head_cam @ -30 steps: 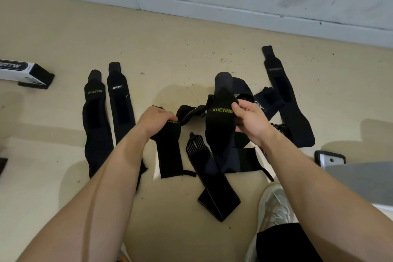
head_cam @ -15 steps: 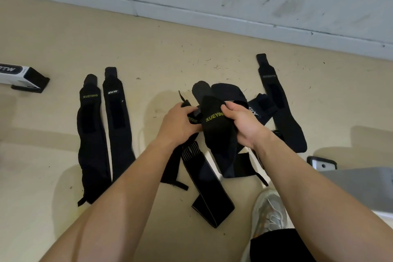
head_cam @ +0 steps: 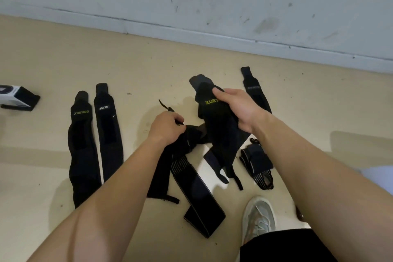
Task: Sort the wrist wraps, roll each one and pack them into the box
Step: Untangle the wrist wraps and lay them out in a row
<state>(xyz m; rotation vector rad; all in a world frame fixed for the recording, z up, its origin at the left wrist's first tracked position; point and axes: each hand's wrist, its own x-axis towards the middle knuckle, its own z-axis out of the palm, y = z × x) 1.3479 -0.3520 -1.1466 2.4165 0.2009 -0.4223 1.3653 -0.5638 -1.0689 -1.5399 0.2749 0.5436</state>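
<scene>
The right grip (head_cam: 238, 110) pinched the black XUEYING-lettered fabric wrist wrap (head_cam: 214, 132); the left grip (head_cam: 168, 127) clutched a tangled black wrap (head_cam: 187, 140), which wanted gentle teasing apart.

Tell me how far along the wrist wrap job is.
Done: two laid-out wraps lie flat side by side at left, seemingly sorted. In hand: the right hand grips the held XUEYING wrap; the left hand grips a second wrap from the tangle. Left: striped wraps lie unsorted, nothing looks rolled, and the box sits apart at far left.

Two wraps (head_cam: 95, 142) side by side left of tangled pile (head_cam: 204, 155)
</scene>
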